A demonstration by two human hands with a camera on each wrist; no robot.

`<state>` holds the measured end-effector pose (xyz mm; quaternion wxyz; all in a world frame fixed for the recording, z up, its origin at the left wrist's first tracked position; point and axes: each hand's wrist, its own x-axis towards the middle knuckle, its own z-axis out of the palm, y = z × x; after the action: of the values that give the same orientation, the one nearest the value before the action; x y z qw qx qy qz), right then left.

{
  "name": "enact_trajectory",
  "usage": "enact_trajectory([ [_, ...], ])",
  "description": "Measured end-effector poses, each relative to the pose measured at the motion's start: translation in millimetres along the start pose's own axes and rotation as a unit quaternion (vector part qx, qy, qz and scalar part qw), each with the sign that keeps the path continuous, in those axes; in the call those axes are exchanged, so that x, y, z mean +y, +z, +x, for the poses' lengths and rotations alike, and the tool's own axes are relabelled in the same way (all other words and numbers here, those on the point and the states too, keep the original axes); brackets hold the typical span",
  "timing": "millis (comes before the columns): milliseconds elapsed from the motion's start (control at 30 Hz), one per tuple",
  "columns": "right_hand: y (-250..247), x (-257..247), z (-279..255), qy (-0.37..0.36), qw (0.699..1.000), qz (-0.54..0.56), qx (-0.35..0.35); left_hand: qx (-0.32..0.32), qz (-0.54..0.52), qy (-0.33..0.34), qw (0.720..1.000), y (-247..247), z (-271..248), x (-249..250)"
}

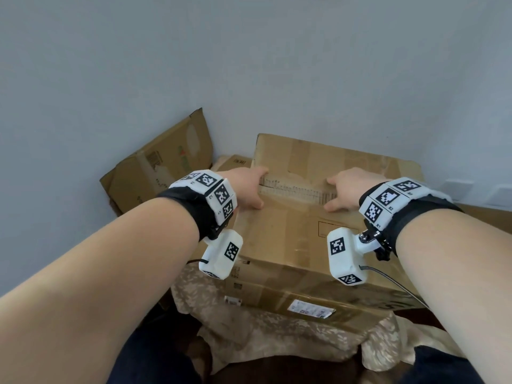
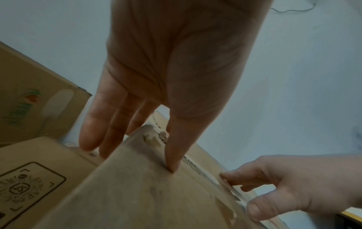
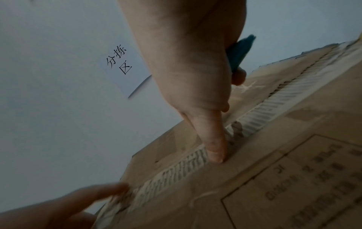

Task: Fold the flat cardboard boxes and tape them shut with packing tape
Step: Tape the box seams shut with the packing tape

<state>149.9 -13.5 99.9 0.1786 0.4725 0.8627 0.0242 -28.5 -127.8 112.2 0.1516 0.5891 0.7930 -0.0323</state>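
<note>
A worn brown cardboard box (image 1: 291,236) sits on a cloth-covered table in front of me. A torn corrugated strip (image 1: 296,189) runs along the edge of its top flap. My left hand (image 1: 249,189) grips the flap's left end. In the left wrist view its fingers (image 2: 94,139) lie behind the cardboard edge and its thumb presses the near face. My right hand (image 1: 349,189) pinches the same edge further right, its thumb (image 3: 215,151) down beside the strip. A blue object (image 3: 240,52) shows behind the right fingers; I cannot tell whether it is held.
Flattened cardboard (image 1: 166,162) leans in the wall corner at the left. A second box with a white label (image 1: 310,310) lies under the first on the patterned cloth (image 1: 263,342). A stamped carton (image 2: 29,186) sits left. A paper sign (image 3: 119,62) hangs on the wall.
</note>
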Motion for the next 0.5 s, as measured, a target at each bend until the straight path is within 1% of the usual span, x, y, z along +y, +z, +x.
enact_trajectory([
  [100, 2.2, 2.7, 4.2, -0.021, 0.999, 0.033, 0.013, -0.035, 0.021, 0.002, 0.999, -0.6, 9.4, -4.7],
  [167, 2.6, 3.0, 4.8, -0.036, 0.998, 0.053, 0.011, -0.056, 0.063, -0.011, 0.996, -0.8, 14.7, -10.2],
  [267, -0.9, 1.8, 2.8, -0.044, 0.997, 0.065, 0.017, -0.062, 0.086, -0.026, 0.994, -1.8, 18.6, -17.7],
  [333, 0.7, 8.5, 4.7, -0.018, 0.997, 0.067, 0.027, -0.052, 0.081, -0.031, 0.995, -4.0, 20.2, -20.4],
  [433, 11.8, 32.0, 8.0, 0.078, 0.995, 0.063, 0.019, -0.046, 0.099, -0.043, 0.993, -5.5, 25.1, -21.5],
  [500, 19.6, 49.0, 8.9, 0.129, 0.988, 0.082, 0.007, -0.044, 0.118, -0.051, 0.991, -9.2, 26.5, -16.2],
])
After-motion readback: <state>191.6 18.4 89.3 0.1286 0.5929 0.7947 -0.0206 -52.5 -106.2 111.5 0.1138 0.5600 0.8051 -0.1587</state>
